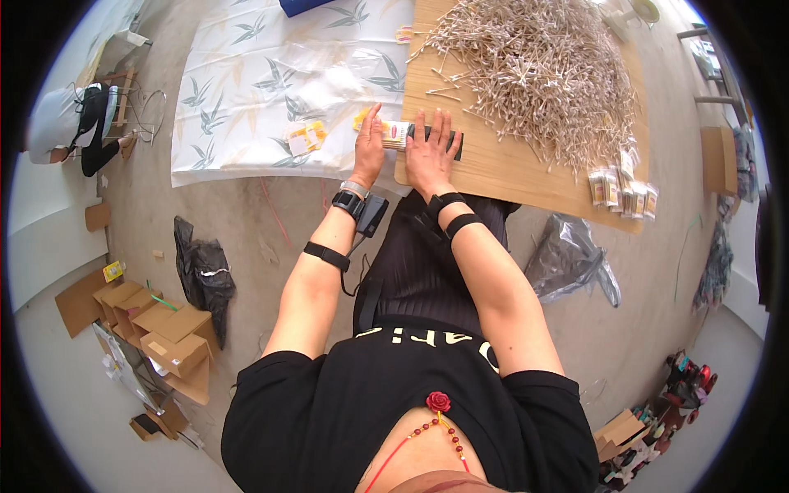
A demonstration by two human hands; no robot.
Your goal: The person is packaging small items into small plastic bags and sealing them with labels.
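Note:
My left hand (pixel 369 154) stands on its edge at the border of the cloth, its fingers stretched out. Against its palm side lies a small white and yellow printed packet (pixel 395 134). My right hand (pixel 431 160) rests flat with fingers spread over a black flat object (pixel 457 146), at the packet's other end; the fingers cover most of that object. Beyond the right hand, a large heap of loose cotton swabs (pixel 534 70) covers much of the wooden board (pixel 493 168). Several yellow and white paper pieces (pixel 306 138) lie left of my left hand.
Several filled swab packs (pixel 622 191) stand at the board's near right corner. Clear plastic film (pixel 329 82) lies on the leaf-patterned tablecloth (pixel 222 140). On the floor are a black bag (pixel 203 275), a grey plastic bag (pixel 571 259) and cardboard boxes (pixel 168 329). A person (pixel 82 127) sits at far left.

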